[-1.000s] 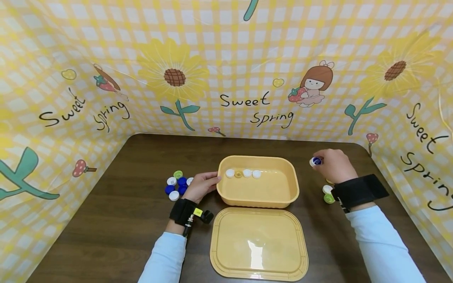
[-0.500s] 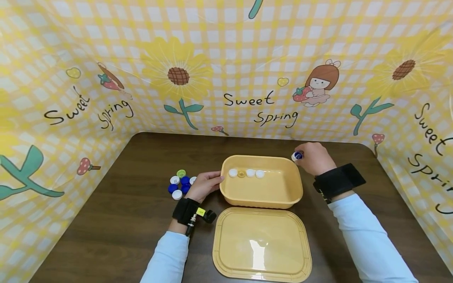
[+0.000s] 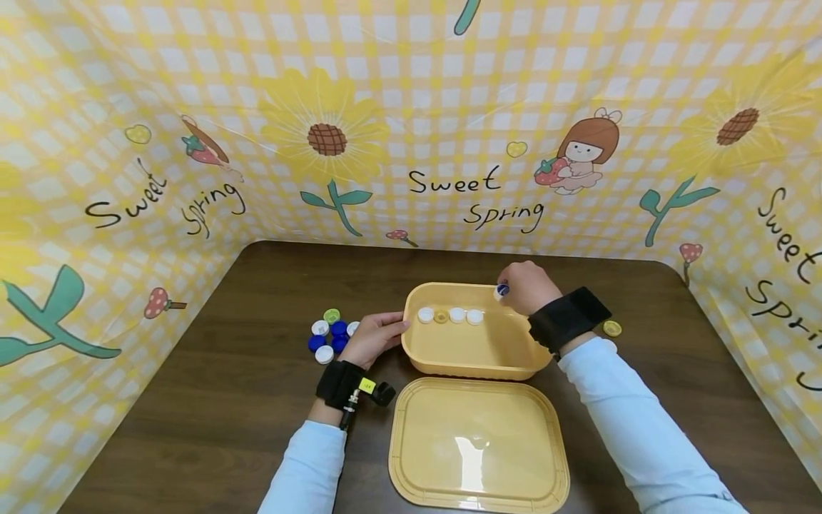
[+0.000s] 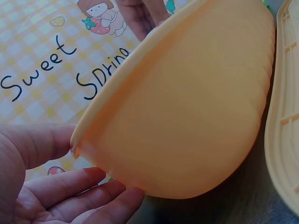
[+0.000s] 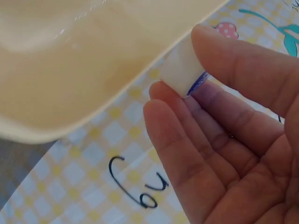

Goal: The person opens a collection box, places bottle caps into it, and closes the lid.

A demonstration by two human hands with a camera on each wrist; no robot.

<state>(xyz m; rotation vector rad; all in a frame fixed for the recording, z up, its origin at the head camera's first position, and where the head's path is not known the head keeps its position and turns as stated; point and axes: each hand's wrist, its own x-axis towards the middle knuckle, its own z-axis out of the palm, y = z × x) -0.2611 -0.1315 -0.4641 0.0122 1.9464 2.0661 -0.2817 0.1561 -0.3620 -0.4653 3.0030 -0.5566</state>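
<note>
My left hand (image 3: 374, 338) holds the left end of a yellow plastic tub (image 3: 475, 365). In the left wrist view its thumb lies at the rim and its fingers touch the outer wall. My right hand (image 3: 529, 287) pinches a white bottle cap with blue on one end (image 5: 182, 70) between thumb and fingers, just over the tub's back rim. Inside the tub, a row holds a white cap (image 3: 426, 315), a yellow cap (image 3: 440, 316) and two more white caps (image 3: 474, 316).
A flat yellow lid (image 3: 478, 442) lies in front of the tub. Left of my left hand sits a cluster of blue, white and green caps (image 3: 324, 354). A yellow cap (image 3: 612, 328) lies at the right, with a white one partly behind my sleeve. Checked cloth stands behind the table.
My right hand has carried the white and blue cap leftward from the table's right side to the tub's back rim. My left hand keeps its hold on the tub.
</note>
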